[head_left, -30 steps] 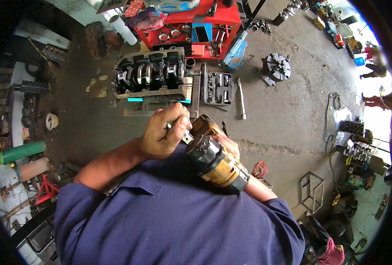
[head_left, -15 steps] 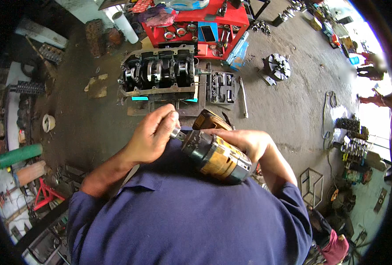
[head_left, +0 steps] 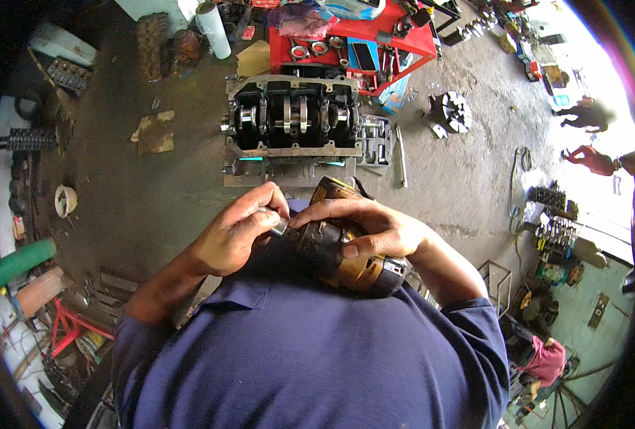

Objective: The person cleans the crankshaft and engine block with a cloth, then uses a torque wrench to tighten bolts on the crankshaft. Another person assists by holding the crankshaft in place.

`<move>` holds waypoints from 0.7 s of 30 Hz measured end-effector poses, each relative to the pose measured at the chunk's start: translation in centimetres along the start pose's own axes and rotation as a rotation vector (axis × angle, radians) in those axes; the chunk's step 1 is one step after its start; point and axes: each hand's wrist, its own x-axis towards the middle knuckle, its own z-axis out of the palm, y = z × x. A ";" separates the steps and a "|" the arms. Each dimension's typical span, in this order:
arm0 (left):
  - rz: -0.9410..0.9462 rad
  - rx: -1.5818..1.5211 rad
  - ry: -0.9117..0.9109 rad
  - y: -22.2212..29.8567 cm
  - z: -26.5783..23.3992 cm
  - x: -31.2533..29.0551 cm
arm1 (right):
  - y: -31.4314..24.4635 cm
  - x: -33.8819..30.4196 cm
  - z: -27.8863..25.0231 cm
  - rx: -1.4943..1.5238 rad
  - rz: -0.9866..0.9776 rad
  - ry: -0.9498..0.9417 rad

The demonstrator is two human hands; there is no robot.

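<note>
Directly below both hands, nearest to us, we see the wearer's navy-blue shirt [head_left: 310, 357]. Just above it, the left hand [head_left: 235, 232] is pinching a small metal socket [head_left: 279, 229] between thumb and fingers, on the side facing the right hand [head_left: 389, 229]. That right hand is curled over a yellow-and-black power tool [head_left: 364, 275], grasping its body, with the fingers reaching toward its dark front end. So the tool lies under the right hand, close to the shirt, and the socket is just beside that front end; we cannot tell whether the two touch.

Beyond the hands, we find an engine block [head_left: 296, 151] on the floor side of the scene, with a shiny crankshaft [head_left: 294, 111] facing up in it. Beyond the right hand, beside the block, are a grey tool case [head_left: 376, 139] and a long metal bar [head_left: 401, 156]. Well left of the left hand, we notice a green cylinder [head_left: 18, 264].

Farther off, past the block, a red tool cart [head_left: 414, 46] carries connecting rods [head_left: 319, 47] and a phone [head_left: 365, 57]. Well to the right of the right hand, and lower, we make out a person in a red top [head_left: 546, 361].
</note>
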 end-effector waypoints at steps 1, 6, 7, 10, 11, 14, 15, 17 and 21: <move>0.042 0.018 -0.042 0.0 -0.6 0.0 | 0.0 0.4 0.3 -0.005 -0.013 0.000; -0.220 0.005 -0.160 1.1 -2.6 -0.2 | 0.4 1.3 1.1 0.049 0.022 0.052; -0.353 -0.031 -0.176 1.4 -3.0 -0.3 | 0.4 1.3 1.1 0.046 0.021 0.050; -0.284 -0.022 -0.217 1.9 -3.3 -0.4 | 0.5 1.2 1.0 0.059 0.009 0.047; -0.272 -0.027 -0.265 2.0 -3.3 -0.3 | 0.5 1.0 0.9 0.069 -0.004 0.049; -0.159 -0.104 -0.307 2.0 -2.8 0.2 | 0.7 -0.1 0.7 0.096 -0.034 0.079; -0.160 -0.083 -0.285 2.0 -2.4 0.5 | 0.7 -0.6 0.6 0.101 -0.045 0.094; -0.167 -0.041 -0.254 1.8 -1.1 1.2 | 0.6 -2.0 0.3 0.078 -0.063 0.111; -0.187 -0.038 -0.264 2.0 1.5 2.8 | 0.6 -5.2 -0.4 0.032 -0.027 0.147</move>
